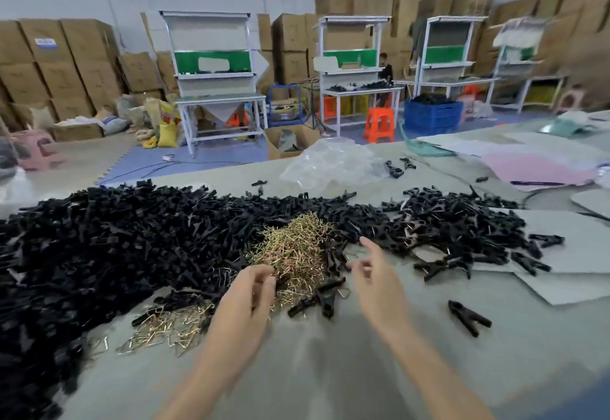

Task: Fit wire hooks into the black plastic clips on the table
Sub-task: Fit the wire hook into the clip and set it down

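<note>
Head view: right hand [376,279] loose and empty, left hand [252,300] grip unclear; they'd best tease one from the wire hooks [293,249] just ahead.

The left forearm [204,370] and the right forearm [429,370], both bare, reach from the near edge of the table [330,370] toward its middle, converging slightly. The left hand [246,300] is turned back-up, its fingers [264,282] curled down and inward toward the thumb; blur hides whether they pinch anything. The right hand [376,276], near it but apart, stands on edge with the palm facing left, forefinger stretched forward, the other fingers loosely bent and holding nothing.
</note>
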